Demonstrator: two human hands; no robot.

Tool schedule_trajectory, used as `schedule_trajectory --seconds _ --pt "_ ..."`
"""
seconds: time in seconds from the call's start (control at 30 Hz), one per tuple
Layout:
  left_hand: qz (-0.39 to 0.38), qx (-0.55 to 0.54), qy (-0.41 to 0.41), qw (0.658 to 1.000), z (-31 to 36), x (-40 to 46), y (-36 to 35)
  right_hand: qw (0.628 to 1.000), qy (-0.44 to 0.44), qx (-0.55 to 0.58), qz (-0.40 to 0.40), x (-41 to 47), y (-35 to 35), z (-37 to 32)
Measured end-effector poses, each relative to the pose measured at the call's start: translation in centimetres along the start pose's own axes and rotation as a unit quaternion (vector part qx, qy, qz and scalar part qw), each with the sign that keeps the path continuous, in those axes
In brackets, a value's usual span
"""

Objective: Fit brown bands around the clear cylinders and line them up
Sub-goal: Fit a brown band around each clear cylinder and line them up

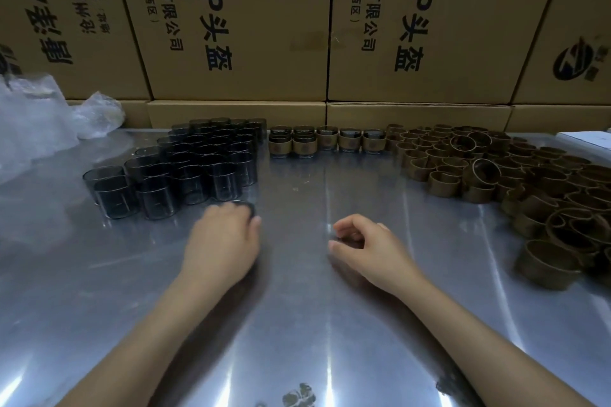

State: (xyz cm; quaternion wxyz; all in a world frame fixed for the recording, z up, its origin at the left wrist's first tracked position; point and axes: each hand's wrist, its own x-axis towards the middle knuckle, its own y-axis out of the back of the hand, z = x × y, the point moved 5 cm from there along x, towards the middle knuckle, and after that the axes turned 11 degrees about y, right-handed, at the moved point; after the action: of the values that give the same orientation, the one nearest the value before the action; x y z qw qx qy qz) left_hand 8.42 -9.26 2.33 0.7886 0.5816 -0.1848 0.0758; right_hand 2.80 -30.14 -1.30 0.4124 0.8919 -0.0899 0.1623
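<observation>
Cardboard cartons [238,23] printed with black characters form a wall along the far edge of a shiny metal table [297,324]. Crumpled clear plastic bags [36,122] lie at the far left corner. A wide heap of loose brown bands [515,175] covers the right side, reaching the right edge. A block of bare clear cylinders [198,162] stands upright left of centre, packed side by side. Between the two groups, a short row of banded cylinders [325,139] is lined up near the far edge, some stacked two high at its left end. The left hand [224,241] reaches over one cylinder [246,206] at the block's near corner, fingers curled on its rim. The right hand [367,248] rests near the middle, fingers loosely curled, holding nothing.
</observation>
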Motion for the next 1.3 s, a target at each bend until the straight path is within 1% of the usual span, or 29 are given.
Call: schedule_trajectory --seconds 0.03,0.1,0.17,0.2,0.23,0.27,0.3,0.33,0.37,0.4,0.43,0.47,0.5,0.53,0.57,0.6,0.67,0.73,0.8,0.87,0.93,1.0,1.03,1.07,1.1,1.17,1.3 --pt "-0.010 -0.041 -0.048 0.998 1.9 -0.6 -0.4 1.000 0.005 -0.012 -0.015 -0.1 0.0 -0.2" --pt "-0.027 -0.121 -0.132 0.983 5.6 -1.7 -1.3 0.999 0.010 -0.027 -0.044 -0.2 -0.1 -0.6" --pt "-0.043 -0.213 -0.169 0.961 8.7 -1.8 -2.3 0.999 0.004 -0.012 -0.044 -0.2 -0.1 -0.6" --pt "-0.051 -0.252 -0.161 0.953 10.0 -1.6 -2.8 1.000 -0.002 0.012 -0.022 0.0 0.1 -0.3" --pt "-0.064 -0.288 -0.132 0.946 10.9 -1.2 -3.4 0.999 -0.009 0.042 0.013 0.2 0.4 0.1" --pt "-0.094 -0.343 -0.084 0.931 11.4 -0.6 -4.1 0.996 -0.018 0.073 0.054 0.4 0.9 0.6" --pt "-0.139 -0.428 -0.022 0.893 11.5 0.0 -4.9 0.991 -0.026 0.097 0.092 0.6 1.4 1.1" --pt "-0.189 -0.527 0.038 0.828 11.4 0.2 -5.6 0.986 -0.030 0.111 0.121 0.7 1.8 1.5" --pt "-0.229 -0.599 0.088 0.762 11.3 0.3 -6.2 0.982 -0.027 0.122 0.141 0.8 2.1 1.7" --pt "-0.251 -0.638 0.112 0.719 11.2 0.3 -6.6 0.979 -0.019 0.135 0.151 0.9 2.2 1.7" --pt "-0.252 -0.645 0.116 0.712 11.1 0.3 -6.9 0.976 -0.005 0.152 0.157 1.0 2.2 1.7" --pt "-0.234 -0.631 0.107 0.732 10.8 0.5 -7.1 0.972 0.011 0.167 0.164 1.0 2.2 1.6" --pt "-0.202 -0.604 0.089 0.766 10.5 0.6 -7.0 0.969 0.024 0.175 0.173 1.0 2.1 1.5" --pt "-0.162 -0.574 0.062 0.800 10.3 0.7 -6.6 0.966 0.034 0.175 0.186 0.9 2.2 1.3" --pt "-0.127 -0.547 0.029 0.827 10.1 0.8 -6.1 0.965 0.038 0.169 0.198 0.9 2.2 1.3" --pt "-0.104 -0.524 -0.001 0.846 10.1 0.7 -5.8 0.965 0.035 0.158 0.207 0.8 2.3 1.3" --pt "-0.107 -0.474 -0.024 0.873 10.0 0.6 -6.0 0.969 0.018 0.125 0.210 0.8 2.5 1.7" --pt "-0.139 -0.431 -0.010 0.891 9.9 0.5 -6.6 0.978 0.000 0.081 0.194 0.8 2.4 2.1" --pt "-0.155 -0.380 -0.014 0.912 9.9 0.4 -7.1 0.983 -0.004 0.038 0.177 0.8 2.2 2.3" --pt "-0.160 -0.366 -0.021 0.916 10.0 0.4 -7.2 0.987 -0.001 0.025 0.156 0.9 2.0 2.3" --pt "-0.160 -0.402 0.000 0.902 9.8 0.5 -7.2 0.987 -0.003 0.055 0.152 1.0 2.2 2.5" --pt "-0.143 -0.435 0.026 0.889 9.2 0.9 -7.1 0.976 -0.010 0.079 0.204 1.1 3.7 3.3" --pt "-0.131 -0.438 0.036 0.889 8.8 1.1 -7.1 0.971 -0.021 0.056 0.232 1.1 4.7 4.1" --pt "-0.121 -0.433 0.045 0.892 8.5 1.3 -7.0 0.969 -0.043 0.010 0.242 1.2 5.6 5.1" --pt "-0.112 -0.427 0.051 0.896 8.2 1.5 -7.0 0.969 -0.075 -0.039 0.233 1.3 6.4 6.2" --pt "-0.100 -0.416 0.051 0.903 7.9 1.8 -7.0 0.967 -0.142 -0.103 0.187 1.9 7.2 8.3" --pt "-0.098 -0.401 0.035 0.910 8.1 2.1 -7.1 0.946 -0.176 -0.233 0.138 3.8 8.0 9.9"
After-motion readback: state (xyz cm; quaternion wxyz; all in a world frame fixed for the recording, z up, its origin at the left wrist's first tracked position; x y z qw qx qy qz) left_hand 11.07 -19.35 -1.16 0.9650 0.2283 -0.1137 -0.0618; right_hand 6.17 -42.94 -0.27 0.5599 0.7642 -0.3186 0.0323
